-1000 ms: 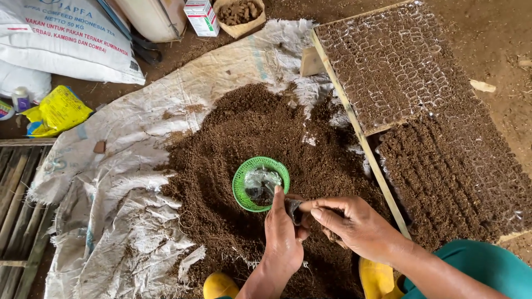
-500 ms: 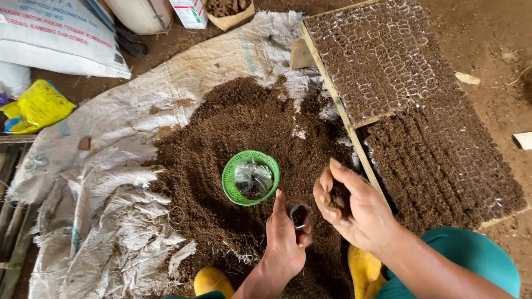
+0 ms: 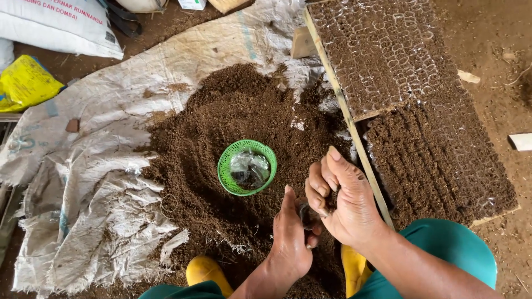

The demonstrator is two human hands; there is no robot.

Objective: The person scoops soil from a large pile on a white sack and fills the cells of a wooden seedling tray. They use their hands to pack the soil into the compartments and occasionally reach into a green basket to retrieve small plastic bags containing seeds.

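Near us, left hand [image 3: 292, 235] and right hand [image 3: 344, 200] meet at 6 o'clock over the soil pile [image 3: 221, 138]. Left fingers pinch a small soil-filled plastic bag [image 3: 305, 215]; right fingers curl closed around soil. Green basket [image 3: 247, 167] just beyond at 11 o'clock. Seedling bag rows [image 3: 438, 160] at 2 o'clock.

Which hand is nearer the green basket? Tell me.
Left. The left hand is just below the green basket; the right hand sits farther off, to its lower right.
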